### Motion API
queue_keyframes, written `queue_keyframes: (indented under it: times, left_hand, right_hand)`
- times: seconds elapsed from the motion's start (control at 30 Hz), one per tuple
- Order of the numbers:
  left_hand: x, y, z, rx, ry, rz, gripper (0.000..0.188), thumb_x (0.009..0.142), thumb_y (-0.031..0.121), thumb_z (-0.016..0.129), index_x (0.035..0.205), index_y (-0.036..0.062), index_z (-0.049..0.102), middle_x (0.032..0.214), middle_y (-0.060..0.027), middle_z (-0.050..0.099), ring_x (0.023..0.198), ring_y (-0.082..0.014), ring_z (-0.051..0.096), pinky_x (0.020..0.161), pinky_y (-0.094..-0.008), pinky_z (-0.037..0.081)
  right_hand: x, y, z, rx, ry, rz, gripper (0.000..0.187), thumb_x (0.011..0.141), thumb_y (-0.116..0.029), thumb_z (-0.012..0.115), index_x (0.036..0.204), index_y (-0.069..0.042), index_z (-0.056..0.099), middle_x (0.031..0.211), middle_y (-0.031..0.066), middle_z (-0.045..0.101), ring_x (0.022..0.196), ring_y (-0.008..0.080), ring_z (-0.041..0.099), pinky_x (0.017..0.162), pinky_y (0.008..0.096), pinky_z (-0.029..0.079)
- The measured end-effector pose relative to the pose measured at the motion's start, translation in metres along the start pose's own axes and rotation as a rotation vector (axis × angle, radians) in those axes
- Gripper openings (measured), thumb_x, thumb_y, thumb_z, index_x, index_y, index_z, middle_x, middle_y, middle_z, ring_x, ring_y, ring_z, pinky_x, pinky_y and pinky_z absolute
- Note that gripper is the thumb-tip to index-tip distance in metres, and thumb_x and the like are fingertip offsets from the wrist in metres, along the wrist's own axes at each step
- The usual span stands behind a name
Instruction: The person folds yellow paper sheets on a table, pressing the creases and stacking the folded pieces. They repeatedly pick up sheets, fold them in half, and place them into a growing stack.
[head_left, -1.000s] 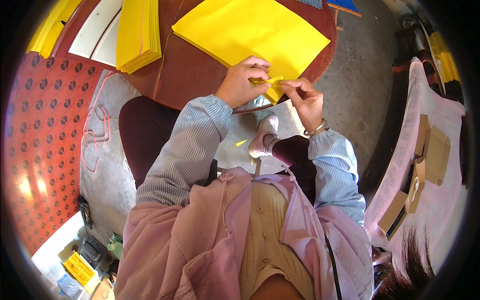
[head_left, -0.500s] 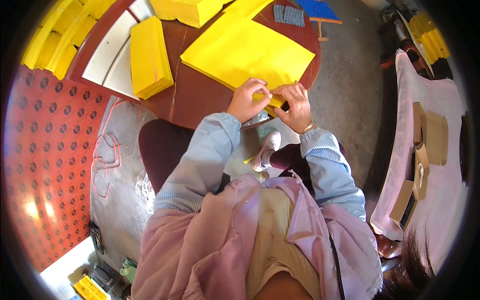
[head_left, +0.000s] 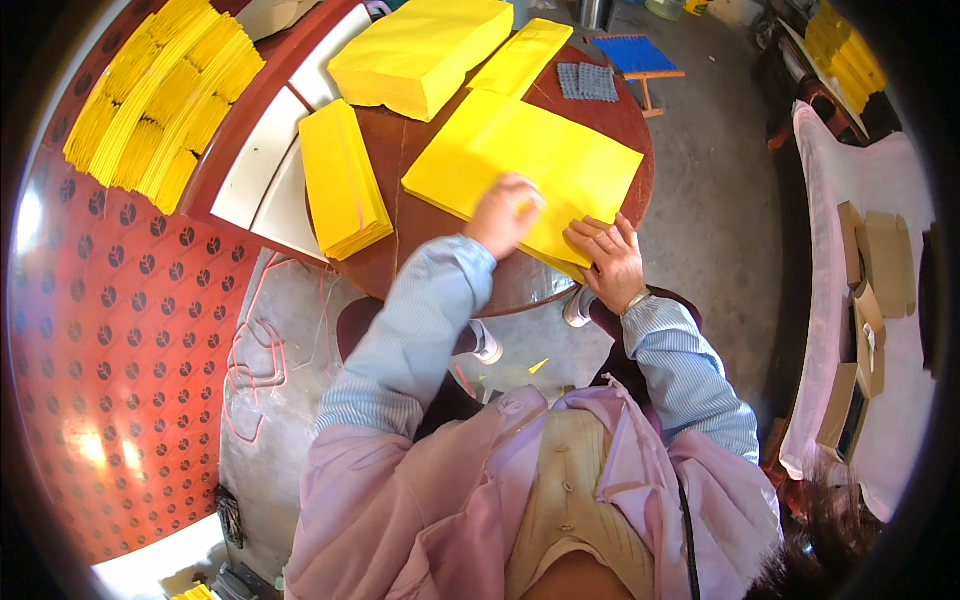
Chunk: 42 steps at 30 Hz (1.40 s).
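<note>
A stack of large yellow paper sheets or envelopes (head_left: 540, 150) lies on the round brown table (head_left: 400, 262), close in front of me. On its near right corner my right hand (head_left: 612, 262) rests with fingers stretched out, pressing the paper. My left hand (head_left: 505, 218) is over the stack's near edge, slightly blurred. Its fingers are curled together, and a small whitish thing shows at their tips, too smeared to name. Beyond and left of the stack are a strapped yellow bundle (head_left: 345, 185), a thick yellow pile (head_left: 425, 55) and a narrower yellow pile (head_left: 522, 58).
A grey textured pad (head_left: 586, 82) lies on the table's far right. Past it stands a blue-topped folding stool (head_left: 635, 55). At the far left, yellow bundles (head_left: 160, 100) rest by a red patterned board (head_left: 130, 330). To my right, open cardboard boxes (head_left: 868, 330) sit on a pink cloth (head_left: 810, 250).
My left hand has moved apart from the right, leftward along the near edge. My right hand has gone from pinching at the corner to lying flat on it. The view has shifted.
</note>
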<state>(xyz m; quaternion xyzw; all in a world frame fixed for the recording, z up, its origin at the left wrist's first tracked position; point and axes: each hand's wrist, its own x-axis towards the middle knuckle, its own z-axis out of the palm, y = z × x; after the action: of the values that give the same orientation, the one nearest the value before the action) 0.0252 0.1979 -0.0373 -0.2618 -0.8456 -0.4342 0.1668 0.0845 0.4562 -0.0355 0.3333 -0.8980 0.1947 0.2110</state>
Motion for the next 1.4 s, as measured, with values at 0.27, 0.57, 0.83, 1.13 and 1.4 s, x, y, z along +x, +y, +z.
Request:
queue_keyframes:
  times: [0.27, 0.57, 0.83, 1.13, 1.4]
  left_hand:
    - [0.016, -0.051, -0.077, 0.428, -0.242, -0.17, 0.014, 0.091, 0.018, 0.072, 0.104, 0.0122, 0.07, 0.108, -0.0105, 0.067, 0.115, -0.0354, 0.057, 0.105, -0.0453, 0.046]
    - [0.016, -0.001, -0.062, 0.196, -0.532, 0.091, 0.023, 0.098, 0.019, 0.064, 0.116, 0.0066, 0.07, 0.109, -0.0148, 0.071, 0.109, -0.0353, 0.062, 0.1, -0.0449, 0.051]
    - [0.033, -0.071, -0.148, -0.031, -0.653, -0.413, 0.042, 0.111, 0.039, 0.048, 0.128, 0.0059, 0.066, 0.125, -0.0176, 0.071, 0.125, -0.032, 0.063, 0.107, -0.0406, 0.048]
    - [0.044, -0.109, -0.158, -0.347, -0.598, -0.596, 0.059, 0.102, 0.036, 0.067, 0.144, -0.001, 0.052, 0.142, -0.0144, 0.063, 0.134, -0.0283, 0.058, 0.116, -0.0371, 0.041]
    - [0.016, -0.093, -0.131, -0.141, -0.327, -0.566, 0.07, 0.083, 0.012, 0.083, 0.143, 0.0028, 0.048, 0.134, -0.014, 0.069, 0.132, -0.0249, 0.063, 0.111, -0.0353, 0.046]
  right_hand:
    - [-0.002, 0.024, -0.004, 0.005, -0.039, -0.02, 0.048, 0.079, 0.002, 0.072, 0.125, -0.014, 0.074, 0.13, 0.0031, 0.073, 0.129, 0.0241, 0.064, 0.121, 0.0591, 0.035]
    - [-0.007, 0.065, -0.033, 0.087, -0.199, 0.009, 0.04, 0.09, -0.006, 0.076, 0.127, -0.019, 0.075, 0.136, -0.0023, 0.072, 0.136, 0.0213, 0.061, 0.127, 0.0601, 0.025]
    - [-0.005, 0.073, -0.027, 0.237, -0.118, 0.257, 0.026, 0.103, -0.023, 0.067, 0.123, -0.008, 0.077, 0.117, 0.0123, 0.076, 0.11, 0.0297, 0.069, 0.114, 0.0451, 0.04]
    - [0.006, 0.093, -0.019, 0.499, -0.158, 0.631, 0.035, 0.107, -0.03, 0.062, 0.12, 0.0, 0.075, 0.1, 0.0182, 0.078, 0.089, 0.0296, 0.076, 0.083, 0.0372, 0.058]
    - [0.007, 0.088, -0.019, 0.547, -0.152, 0.799, 0.039, 0.106, -0.034, 0.064, 0.123, 0.0, 0.074, 0.101, 0.0159, 0.08, 0.088, 0.0271, 0.078, 0.081, 0.0356, 0.059]
